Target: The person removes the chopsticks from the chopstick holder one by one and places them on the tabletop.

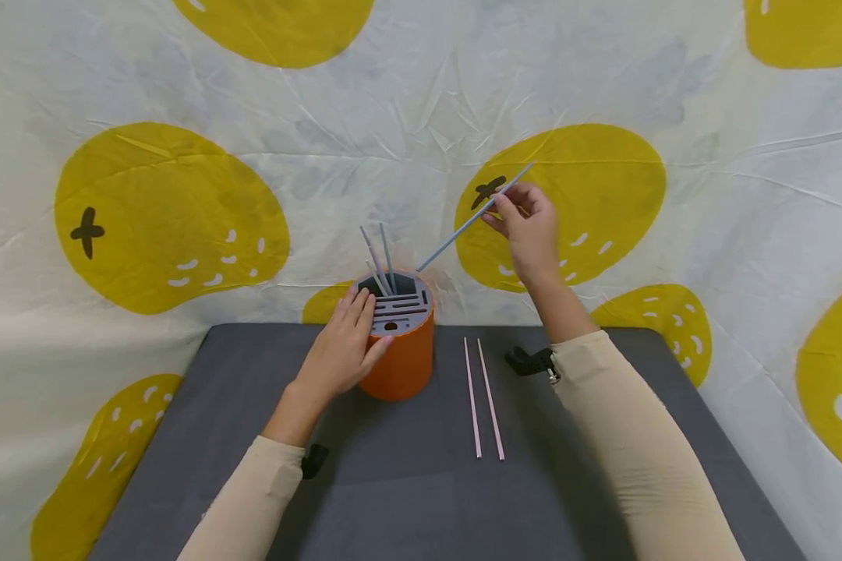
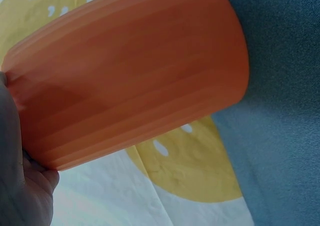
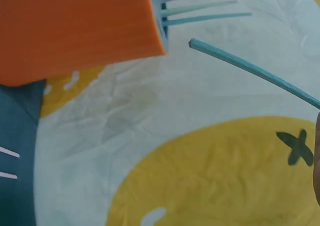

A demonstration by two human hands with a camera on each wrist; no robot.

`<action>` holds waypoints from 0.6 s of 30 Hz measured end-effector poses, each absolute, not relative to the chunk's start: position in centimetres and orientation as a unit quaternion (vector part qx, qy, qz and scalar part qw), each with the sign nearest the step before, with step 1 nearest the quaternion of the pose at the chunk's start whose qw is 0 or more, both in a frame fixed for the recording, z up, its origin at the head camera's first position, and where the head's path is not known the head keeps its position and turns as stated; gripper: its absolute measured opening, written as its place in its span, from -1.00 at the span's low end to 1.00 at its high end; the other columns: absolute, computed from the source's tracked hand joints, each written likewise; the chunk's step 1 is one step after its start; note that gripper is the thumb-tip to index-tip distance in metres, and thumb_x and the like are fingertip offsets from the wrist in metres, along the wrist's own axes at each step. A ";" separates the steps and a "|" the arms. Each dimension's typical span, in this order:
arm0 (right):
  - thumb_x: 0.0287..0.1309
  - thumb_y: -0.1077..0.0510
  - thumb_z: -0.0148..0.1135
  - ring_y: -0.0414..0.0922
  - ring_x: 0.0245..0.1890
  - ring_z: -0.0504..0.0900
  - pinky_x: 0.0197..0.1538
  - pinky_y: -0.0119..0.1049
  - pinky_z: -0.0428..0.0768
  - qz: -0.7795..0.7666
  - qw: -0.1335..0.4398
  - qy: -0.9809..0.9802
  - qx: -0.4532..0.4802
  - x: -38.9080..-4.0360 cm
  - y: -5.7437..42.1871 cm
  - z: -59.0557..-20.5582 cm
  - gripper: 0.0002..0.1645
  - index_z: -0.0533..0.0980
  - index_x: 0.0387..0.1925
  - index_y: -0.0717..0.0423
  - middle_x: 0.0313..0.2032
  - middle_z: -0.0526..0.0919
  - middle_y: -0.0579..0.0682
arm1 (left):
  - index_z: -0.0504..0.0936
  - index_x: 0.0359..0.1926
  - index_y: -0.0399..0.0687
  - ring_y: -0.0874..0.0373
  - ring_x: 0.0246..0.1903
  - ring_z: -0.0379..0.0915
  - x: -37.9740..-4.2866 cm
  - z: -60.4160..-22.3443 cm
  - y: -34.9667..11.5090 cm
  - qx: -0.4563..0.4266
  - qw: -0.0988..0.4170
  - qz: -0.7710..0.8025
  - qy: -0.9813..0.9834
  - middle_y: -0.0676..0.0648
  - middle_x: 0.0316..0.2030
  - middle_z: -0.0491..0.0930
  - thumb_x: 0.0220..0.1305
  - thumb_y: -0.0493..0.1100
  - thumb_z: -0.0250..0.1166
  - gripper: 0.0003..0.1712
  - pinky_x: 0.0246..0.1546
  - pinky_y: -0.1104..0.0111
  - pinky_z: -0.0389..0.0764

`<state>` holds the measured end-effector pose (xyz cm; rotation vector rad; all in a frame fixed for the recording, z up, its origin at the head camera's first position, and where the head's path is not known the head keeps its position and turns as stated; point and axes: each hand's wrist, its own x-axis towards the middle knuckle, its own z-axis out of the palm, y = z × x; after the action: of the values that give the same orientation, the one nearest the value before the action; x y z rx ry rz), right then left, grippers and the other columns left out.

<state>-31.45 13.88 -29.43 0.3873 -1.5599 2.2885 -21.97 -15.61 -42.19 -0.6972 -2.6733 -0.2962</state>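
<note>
An orange utensil holder [image 1: 400, 366] with a grey slotted top stands at the back of the table. My left hand [image 1: 340, 343] rests on its left rim, fingers lying fairly straight over the top and thumb at the front edge. Up to the right, my right hand [image 1: 529, 226] pinches a blue chopstick [image 1: 456, 236] between thumb and fingers. The chopstick slants, its lower end near the holder's back right rim; in the right wrist view that end [image 3: 200, 45] is apart from the holder. Three thin chopsticks [image 3: 210, 17] stick up out of the holder's rear opening.
Two pink chopsticks [image 1: 489, 401] lie side by side on the dark grey table [image 1: 393, 506], right of the holder. Behind the table hangs a white cloth [image 1: 365, 117] with large yellow shapes.
</note>
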 end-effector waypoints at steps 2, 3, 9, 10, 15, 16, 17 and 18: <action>0.36 0.34 0.28 -0.09 -0.24 0.74 -0.12 -0.31 0.78 0.803 0.178 -0.552 0.135 -31.1 14.6 -29.1 -0.91 0.55 -0.14 0.28 -0.22 0.60 0.09 | 0.17 0.54 -0.42 -0.27 0.59 -0.02 -22.0 -42.2 -15.7 -0.249 0.182 -0.105 -0.945 -0.37 0.55 0.15 0.56 0.19 0.10 -0.12 0.57 -0.11 0.10; 0.36 0.33 0.27 -0.09 -0.24 0.74 -0.11 -0.31 0.78 0.800 0.183 -0.555 0.134 -30.9 15.0 -29.0 -0.89 0.55 -0.12 0.30 -0.22 0.59 0.09 | 0.17 0.54 -0.42 -0.27 0.59 -0.02 -22.0 -42.2 -15.7 -0.250 0.182 -0.105 -0.945 -0.37 0.55 0.15 0.56 0.19 0.10 -0.11 0.57 -0.11 0.10; 0.36 0.31 0.30 -0.09 -0.26 0.73 -0.12 -0.30 0.78 0.794 0.203 -0.560 0.121 -30.6 17.3 -29.5 -0.81 0.53 -0.08 0.36 -0.21 0.59 0.08 | 0.15 0.55 -0.41 -0.25 0.60 -0.05 -22.1 -42.1 -15.9 -0.249 0.175 -0.103 -0.947 -0.36 0.57 0.12 0.57 0.20 0.07 -0.11 0.59 -0.08 0.04; 0.36 0.31 0.29 -0.09 -0.25 0.73 -0.12 -0.30 0.78 0.793 0.204 -0.562 0.118 -30.6 17.6 -29.8 -0.80 0.53 -0.07 0.35 -0.21 0.59 0.08 | 0.15 0.56 -0.41 -0.25 0.60 -0.05 -22.1 -42.1 -16.0 -0.249 0.174 -0.103 -0.947 -0.36 0.57 0.11 0.57 0.20 0.07 -0.11 0.59 -0.07 0.04; 0.37 0.33 0.27 -0.11 -0.27 0.72 -0.17 -0.33 0.78 0.786 0.196 -0.578 0.093 -30.4 19.1 -31.5 -0.73 0.49 -0.01 0.45 -0.21 0.60 0.06 | 0.15 0.55 -0.41 -0.25 0.61 -0.08 -22.1 -42.1 -16.2 -0.250 0.170 -0.106 -0.947 -0.36 0.57 0.11 0.56 0.19 0.08 -0.11 0.60 -0.06 0.03; 0.37 0.33 0.26 -0.11 -0.27 0.72 -0.18 -0.34 0.78 0.785 0.193 -0.583 0.088 -30.4 19.4 -31.9 -0.75 0.49 -0.02 0.44 -0.20 0.60 0.05 | 0.15 0.56 -0.41 -0.25 0.61 -0.08 -22.1 -42.1 -16.3 -0.250 0.169 -0.107 -0.947 -0.36 0.57 0.11 0.56 0.19 0.08 -0.11 0.60 -0.06 0.03; 0.37 0.33 0.27 -0.11 -0.26 0.72 -0.18 -0.35 0.78 0.781 0.189 -0.589 0.083 -30.3 19.7 -32.4 -0.75 0.49 -0.02 0.44 -0.19 0.60 0.05 | 0.15 0.56 -0.41 -0.25 0.61 -0.08 -22.1 -42.2 -16.3 -0.250 0.169 -0.108 -0.947 -0.36 0.57 0.11 0.56 0.19 0.08 -0.11 0.60 -0.06 0.03; 0.37 0.32 0.27 -0.11 -0.26 0.72 -0.18 -0.35 0.78 0.777 0.184 -0.596 0.079 -30.3 20.0 -32.8 -0.77 0.50 -0.04 0.42 -0.17 0.60 0.06 | 0.15 0.56 -0.41 -0.25 0.61 -0.08 -22.1 -42.2 -16.3 -0.250 0.169 -0.109 -0.947 -0.36 0.57 0.11 0.57 0.19 0.07 -0.11 0.60 -0.06 0.03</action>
<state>-30.29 20.00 -32.82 0.2238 -1.6810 2.1914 -22.09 -16.34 -42.17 -0.7109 -2.6920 -0.3092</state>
